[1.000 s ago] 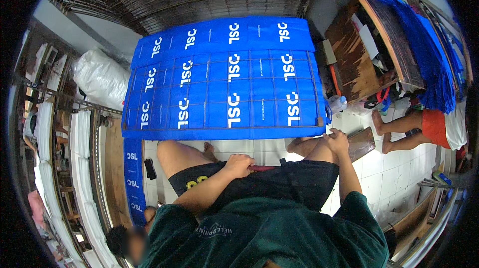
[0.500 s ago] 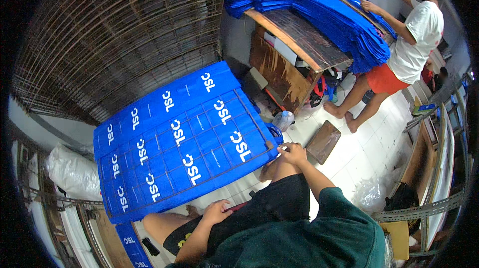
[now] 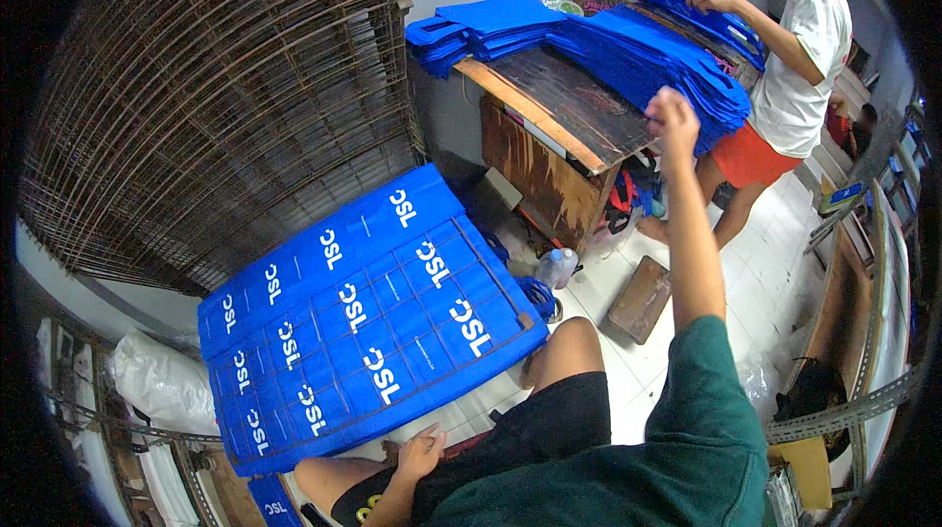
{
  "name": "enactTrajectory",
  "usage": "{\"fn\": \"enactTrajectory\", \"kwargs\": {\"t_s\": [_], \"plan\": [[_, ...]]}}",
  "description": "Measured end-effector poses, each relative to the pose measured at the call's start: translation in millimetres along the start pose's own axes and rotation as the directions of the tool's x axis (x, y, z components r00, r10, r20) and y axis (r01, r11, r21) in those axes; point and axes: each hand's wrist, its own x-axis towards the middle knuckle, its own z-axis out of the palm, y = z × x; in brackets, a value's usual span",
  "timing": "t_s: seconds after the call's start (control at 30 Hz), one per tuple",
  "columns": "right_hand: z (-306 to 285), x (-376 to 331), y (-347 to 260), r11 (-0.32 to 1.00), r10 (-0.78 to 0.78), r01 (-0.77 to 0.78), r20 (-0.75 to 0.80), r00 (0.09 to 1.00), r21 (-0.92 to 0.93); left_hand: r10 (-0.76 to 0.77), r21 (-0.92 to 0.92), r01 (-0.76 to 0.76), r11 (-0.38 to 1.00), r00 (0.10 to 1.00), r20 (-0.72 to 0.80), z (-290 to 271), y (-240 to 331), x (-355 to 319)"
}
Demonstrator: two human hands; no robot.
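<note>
My right hand [image 3: 674, 122] is stretched out far to the right, in front of the near edge of a stack of blue fabric bags [image 3: 638, 56] on a worn table. Its fingers look bent and a little blurred; I cannot make out whether they touch a bag. My left hand [image 3: 422, 452] rests over my lap with its fingers loosely apart, holding nothing visible. In front of me lie blue printed sheets [image 3: 324, 316] with white lettering, spread in rows. A rusty wire rack frame [image 3: 392, 370] lies over them.
A tall stack of wire racks [image 3: 226, 95] stands at the back left. The worn table [image 3: 549, 85] bears the bags, and a person in a white shirt [image 3: 810, 46] works beside it. A plastic bottle [image 3: 556, 268] and a brown block [image 3: 640, 299] are on the tiled floor.
My right hand has left the right corner of the wire frame and reached up and away to the bag stack. My left hand has shifted slightly downward in view.
</note>
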Motion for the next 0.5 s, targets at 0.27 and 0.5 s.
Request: {"fn": "enactTrajectory", "kwargs": {"t_s": [0.27, 0.5], "plan": [[-41, 154, 13, 0.745, 0.520, -0.335, -0.187, 0.834, 0.578, -0.074, 0.023, 0.075, 0.997, 0.996, -0.058, 6, -3, -3], [-26, 177, -32, 0.764, -0.533, 0.110, -0.526, 0.662, -0.636, 0.188, 0.233, -0.145, 0.962, 0.966, -0.177, 45, -85, -23]]}}
